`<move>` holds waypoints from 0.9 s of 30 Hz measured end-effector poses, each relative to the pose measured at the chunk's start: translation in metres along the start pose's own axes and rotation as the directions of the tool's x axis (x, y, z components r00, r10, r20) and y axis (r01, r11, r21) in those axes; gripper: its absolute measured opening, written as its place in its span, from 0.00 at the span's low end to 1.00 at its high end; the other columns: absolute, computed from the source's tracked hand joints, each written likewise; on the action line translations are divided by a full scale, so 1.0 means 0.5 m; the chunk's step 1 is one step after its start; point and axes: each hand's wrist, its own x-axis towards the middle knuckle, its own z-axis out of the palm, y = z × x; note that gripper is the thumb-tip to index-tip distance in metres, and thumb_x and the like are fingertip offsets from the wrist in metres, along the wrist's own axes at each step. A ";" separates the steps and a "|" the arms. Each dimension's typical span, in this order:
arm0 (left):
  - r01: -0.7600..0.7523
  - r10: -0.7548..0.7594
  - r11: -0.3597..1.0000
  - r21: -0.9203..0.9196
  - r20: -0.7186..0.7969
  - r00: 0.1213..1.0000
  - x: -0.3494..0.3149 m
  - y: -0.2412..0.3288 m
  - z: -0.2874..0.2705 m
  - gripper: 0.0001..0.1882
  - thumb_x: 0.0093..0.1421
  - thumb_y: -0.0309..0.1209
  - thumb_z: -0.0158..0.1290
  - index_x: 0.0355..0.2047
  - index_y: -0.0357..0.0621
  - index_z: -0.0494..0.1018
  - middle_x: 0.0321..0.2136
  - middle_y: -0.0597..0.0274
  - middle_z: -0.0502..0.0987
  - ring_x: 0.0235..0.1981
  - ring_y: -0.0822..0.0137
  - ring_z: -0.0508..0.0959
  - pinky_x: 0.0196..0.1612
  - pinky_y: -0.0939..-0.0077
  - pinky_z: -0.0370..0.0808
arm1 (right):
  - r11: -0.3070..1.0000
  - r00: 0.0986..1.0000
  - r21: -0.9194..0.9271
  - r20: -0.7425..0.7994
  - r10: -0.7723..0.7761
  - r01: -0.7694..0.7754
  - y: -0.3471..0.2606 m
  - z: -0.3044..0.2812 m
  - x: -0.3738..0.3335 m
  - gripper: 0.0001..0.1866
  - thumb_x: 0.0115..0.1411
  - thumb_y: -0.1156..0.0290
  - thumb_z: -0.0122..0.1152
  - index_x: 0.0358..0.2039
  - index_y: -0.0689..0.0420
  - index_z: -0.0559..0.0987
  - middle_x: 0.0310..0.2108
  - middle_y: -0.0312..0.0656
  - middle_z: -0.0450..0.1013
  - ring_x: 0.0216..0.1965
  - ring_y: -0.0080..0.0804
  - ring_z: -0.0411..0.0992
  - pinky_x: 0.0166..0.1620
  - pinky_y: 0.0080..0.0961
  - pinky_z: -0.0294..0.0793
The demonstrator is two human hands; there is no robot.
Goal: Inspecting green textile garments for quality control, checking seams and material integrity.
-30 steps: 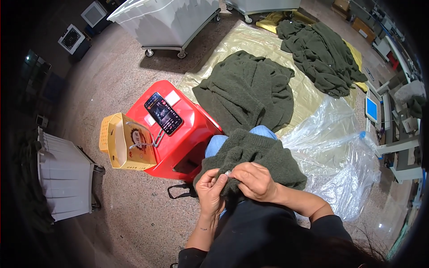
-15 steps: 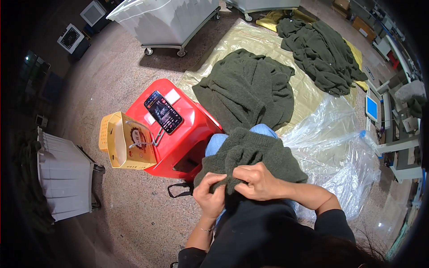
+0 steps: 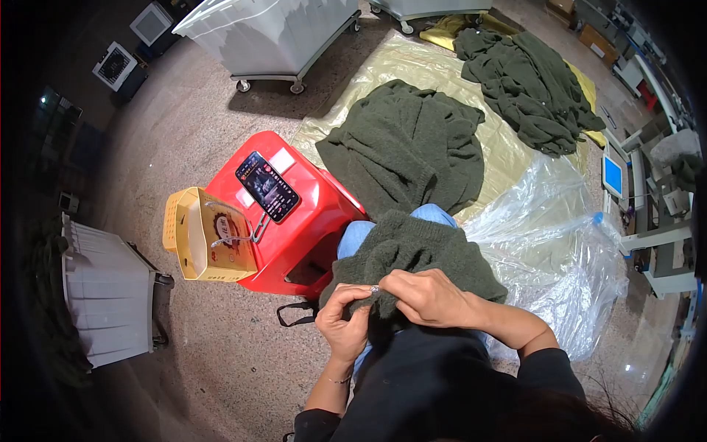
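A dark green knitted garment [image 3: 449,258] lies bunched over my lap, across blue-jeaned knees. My left hand [image 3: 343,318] is closed in a pinch on its near edge, thumb and forefinger gripping the knit. Right beside it, my right hand [image 3: 427,296] has its fingers curled together at the same spot, fingertips almost meeting those of the left. A small shiny silvery piece [image 3: 375,289] shows between the two hands; its kind is too small to make out. What the right fingertips hold is hidden by the hand itself.
A red stool [image 3: 313,193] at my left carries a phone [image 3: 268,187] and a yellow box-like bag [image 3: 221,243]. Ahead, green knitwear piles [image 3: 412,140] lie on yellowish sheeting [image 3: 383,62]. Clear plastic [image 3: 549,258] spreads at right. Wheeled grey bins [image 3: 272,37] stand beyond; a white bin [image 3: 110,287] is left.
My right hand has turned, its fingers now more tucked down against the left fingertips. A silvery piece now shows between the hands. The garment stays on my lap.
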 end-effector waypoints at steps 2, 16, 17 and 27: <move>-0.001 0.001 1.000 0.004 0.028 1.000 0.006 -0.004 -0.007 0.09 0.48 0.10 0.54 0.29 0.34 0.74 0.29 0.57 0.79 0.33 0.69 0.77 0.39 0.78 0.73 | 0.996 0.997 -0.064 0.049 -0.062 0.066 0.006 -0.006 0.000 0.15 0.44 0.78 0.61 0.34 0.59 0.70 0.25 0.42 0.65 0.21 0.41 0.69 0.23 0.34 0.68; 0.115 -0.134 0.955 0.272 0.053 0.990 -0.003 -0.019 0.006 0.12 0.46 0.12 0.52 0.32 0.35 0.77 0.28 0.58 0.77 0.31 0.67 0.76 0.38 0.79 0.71 | 0.997 0.957 0.022 -0.278 0.082 -0.079 0.018 0.046 -0.013 0.13 0.41 0.81 0.56 0.32 0.60 0.74 0.24 0.45 0.67 0.23 0.40 0.70 0.27 0.31 0.71; 0.123 -0.179 0.917 0.378 0.117 0.977 -0.001 -0.034 -0.018 0.11 0.48 0.15 0.55 0.34 0.35 0.78 0.28 0.59 0.77 0.31 0.69 0.76 0.38 0.81 0.71 | 0.979 0.939 0.107 -0.279 0.198 -0.175 0.014 0.024 -0.003 0.11 0.44 0.81 0.55 0.31 0.59 0.75 0.26 0.43 0.68 0.25 0.35 0.71 0.28 0.26 0.71; 0.634 -0.642 0.636 -0.439 0.155 0.751 0.008 -0.056 -0.087 0.09 0.58 0.26 0.57 0.38 0.32 0.75 0.33 0.57 0.80 0.31 0.71 0.79 0.38 0.77 0.75 | 0.866 0.883 0.211 -0.029 0.468 -0.453 0.091 -0.032 0.024 0.16 0.58 0.57 0.60 0.34 0.58 0.78 0.29 0.41 0.73 0.30 0.33 0.74 0.34 0.28 0.71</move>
